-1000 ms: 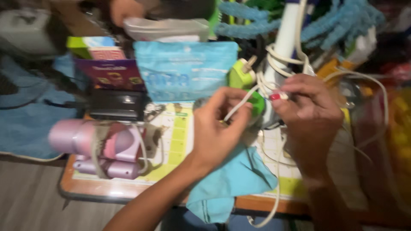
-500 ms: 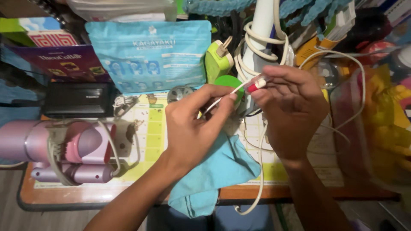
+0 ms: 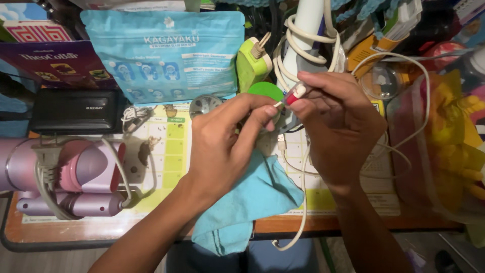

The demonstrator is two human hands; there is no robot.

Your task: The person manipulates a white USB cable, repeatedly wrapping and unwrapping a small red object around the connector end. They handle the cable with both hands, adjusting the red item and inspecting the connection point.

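My right hand [image 3: 336,129] pinches a small red and white tube-like item [image 3: 295,93] by its end, above the desk's middle. My left hand [image 3: 225,144] meets it from the left, with fingertips closed on a thin white stick [image 3: 277,104] that pokes out of the item. Both hands hover over a teal cloth [image 3: 247,202] that hangs over the desk's front edge. A white cable [image 3: 303,202] runs under my right hand.
A pink hair dryer [image 3: 76,177] with its cord wrapped round it lies at the left. A black power bank [image 3: 76,111], a blue pouch [image 3: 164,53], a green charger [image 3: 252,63] and a white cable-wrapped device [image 3: 303,35] stand behind. A plastic bag with yellow contents [image 3: 444,146] fills the right.
The view has dipped and drawn closer to the desk. My hands have come together, and the white stick that stuck out long between them now shows only as a short tip.
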